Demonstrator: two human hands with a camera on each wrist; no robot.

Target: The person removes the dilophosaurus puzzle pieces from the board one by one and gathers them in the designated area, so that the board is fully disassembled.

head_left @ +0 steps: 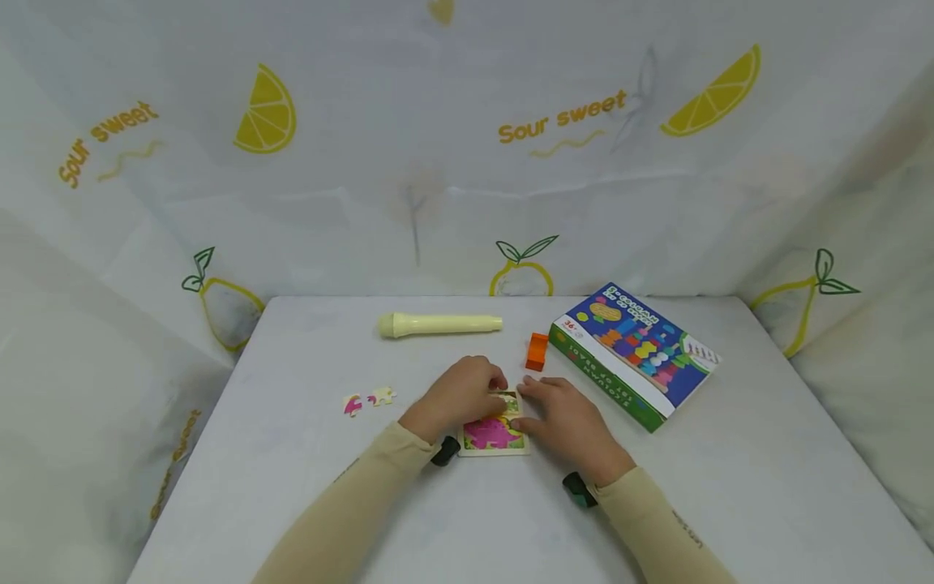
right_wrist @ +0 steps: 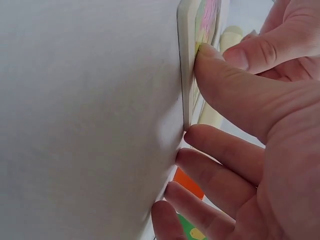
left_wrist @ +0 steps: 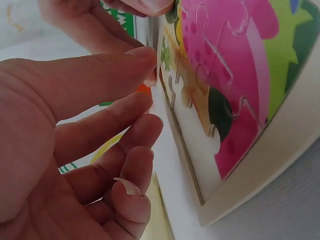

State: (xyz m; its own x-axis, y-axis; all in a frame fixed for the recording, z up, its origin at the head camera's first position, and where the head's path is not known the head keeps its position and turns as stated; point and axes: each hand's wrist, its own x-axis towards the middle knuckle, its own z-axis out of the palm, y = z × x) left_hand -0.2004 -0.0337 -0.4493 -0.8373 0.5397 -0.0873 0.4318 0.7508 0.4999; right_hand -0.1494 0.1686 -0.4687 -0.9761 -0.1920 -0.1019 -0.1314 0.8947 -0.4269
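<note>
Both hands at the puzzle board point(head_left: 494, 434), mid-counter.
Left hand point(head_left: 458, 395): relaxed fingers touching the board's far-left corner. Right hand point(head_left: 565, 422): thumb pressing the right edge, other fingers loosely extended on the counter point(head_left: 730, 487).

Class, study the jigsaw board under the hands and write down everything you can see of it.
The jigsaw board is a small, pale, raised-rim tray, wooden by its look, lying flat on the white table. Inside are fitted pieces showing a pink spotted figure on green and yellow; a bare gap shows near the far end. The left hand touches its far left edge, the right hand presses a thumb on its right edge. Two loose pieces lie apart, to its left.
</note>
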